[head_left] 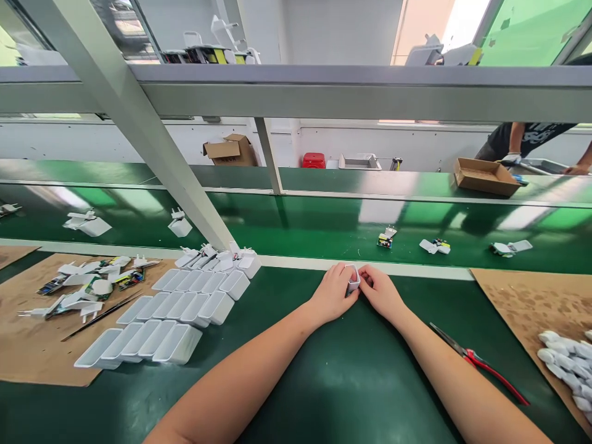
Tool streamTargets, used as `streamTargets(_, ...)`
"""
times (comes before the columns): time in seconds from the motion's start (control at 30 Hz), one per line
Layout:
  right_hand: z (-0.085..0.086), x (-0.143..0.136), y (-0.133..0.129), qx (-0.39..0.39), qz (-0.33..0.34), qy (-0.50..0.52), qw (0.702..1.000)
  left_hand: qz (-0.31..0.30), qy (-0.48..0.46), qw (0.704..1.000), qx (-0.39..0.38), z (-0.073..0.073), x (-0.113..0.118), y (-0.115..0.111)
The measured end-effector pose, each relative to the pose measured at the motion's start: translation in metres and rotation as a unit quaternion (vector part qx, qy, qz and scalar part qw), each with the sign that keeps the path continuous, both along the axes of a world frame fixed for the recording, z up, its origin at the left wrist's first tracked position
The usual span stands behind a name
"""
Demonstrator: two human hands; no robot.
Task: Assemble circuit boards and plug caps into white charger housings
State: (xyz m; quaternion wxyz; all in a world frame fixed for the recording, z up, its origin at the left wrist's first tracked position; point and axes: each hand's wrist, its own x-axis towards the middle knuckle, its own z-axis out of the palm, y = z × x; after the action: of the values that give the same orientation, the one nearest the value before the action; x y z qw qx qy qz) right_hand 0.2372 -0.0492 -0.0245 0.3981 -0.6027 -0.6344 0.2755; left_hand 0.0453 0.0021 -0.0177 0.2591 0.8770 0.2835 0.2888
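Observation:
Near the back edge of the green work surface, a small white housing [354, 279] sits between my two hands. The fingers of my left hand [333, 292] are wrapped round its left side. My right hand [380, 290] pinches at its right edge, with the fingertips partly hidden. To the left of my hands stand rows of open white plastic cases [173, 344]. Red-handled pliers [472, 356] lie beside my right forearm.
Brown paper at the left [28, 320] holds circuit boards, plug parts and a thin dark tool [102, 316]. White bundled pieces [567, 364] lie at the right. Behind, a green conveyor [314, 228] carries small assemblies; a slanted post [152, 135] crosses it. A person [531, 139] stands beyond.

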Motion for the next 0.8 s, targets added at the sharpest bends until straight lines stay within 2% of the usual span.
streamTargets(0.2, 0.001, -0.001, -0.001, 0.015, -0.010, 0.013, 1.000, 0.011, -0.046, 0.999, -0.025, 0.001, -0.001, 0.002)
streamTargets(0.37, 0.005, -0.003, -0.003, 0.025, -0.002, -0.007, 1.000, 0.078, -0.153, 0.978, -0.121, -0.002, -0.002, 0.006)
streamTargets(0.53, 0.004, -0.005, -0.007, 0.030, -0.001, -0.018, 0.999, 0.107, -0.172, 0.964, -0.170, -0.005, -0.001, 0.009)
streamTargets(0.7, -0.003, -0.002, -0.004, 0.023, -0.055, -0.020, 0.998, 0.095, -0.158, 0.966, -0.179, -0.003, -0.001, 0.006)
streamTargets(0.8, -0.002, 0.012, 0.016, -0.003, -0.103, -0.027, 0.994, 0.090, -0.150, 0.972, -0.159, -0.003, -0.001, 0.004)
